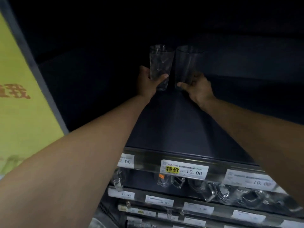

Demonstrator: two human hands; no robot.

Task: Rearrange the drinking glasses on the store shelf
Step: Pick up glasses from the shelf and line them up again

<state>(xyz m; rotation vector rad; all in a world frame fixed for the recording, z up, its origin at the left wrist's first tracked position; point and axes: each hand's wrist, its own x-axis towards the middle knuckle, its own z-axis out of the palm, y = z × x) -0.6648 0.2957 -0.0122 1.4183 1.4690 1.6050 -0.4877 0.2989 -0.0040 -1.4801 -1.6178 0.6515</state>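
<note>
Two clear glasses stand side by side, deep on the dark shelf [181, 122]. The left glass [160, 63] rises above the left hand [148, 83], which grips its base; the right glass [186, 63] likewise above the right hand [195, 88]. Price tags [184, 169] line the shelf's front edge.

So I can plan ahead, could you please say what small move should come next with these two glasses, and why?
Probably set both down and let go: the left hand holds the patterned glass and the right hand the plain glass, upright, side by side, over bare shelf. Whether they already rest on it is unclear.
</note>
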